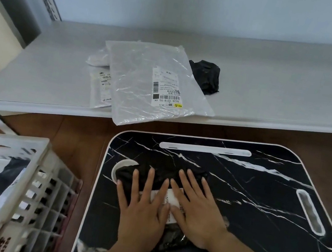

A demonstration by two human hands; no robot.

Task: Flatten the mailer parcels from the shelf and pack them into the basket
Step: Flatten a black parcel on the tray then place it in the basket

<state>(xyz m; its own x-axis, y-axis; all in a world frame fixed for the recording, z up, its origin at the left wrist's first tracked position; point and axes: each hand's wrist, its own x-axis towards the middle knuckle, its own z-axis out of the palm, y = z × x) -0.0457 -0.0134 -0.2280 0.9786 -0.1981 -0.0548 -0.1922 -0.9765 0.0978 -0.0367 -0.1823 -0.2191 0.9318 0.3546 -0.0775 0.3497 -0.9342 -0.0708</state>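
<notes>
Grey shelf (279, 79) at back: big clear mailer (147, 78) w/ label, front corner overhanging the edge; smaller mailers (101, 83) partly under it at left; crumpled black parcel (207, 76) just beside its right edge. Black marble-look lap table (257, 208) on wood floor (71, 127): black mailer (152, 172) lies on it, covering part of a round cutout. White basket (41, 170) on floor left of table.

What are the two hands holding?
Nothing is gripped. Left hand and right hand press flat on the black mailer parcel, over its white label.
</notes>
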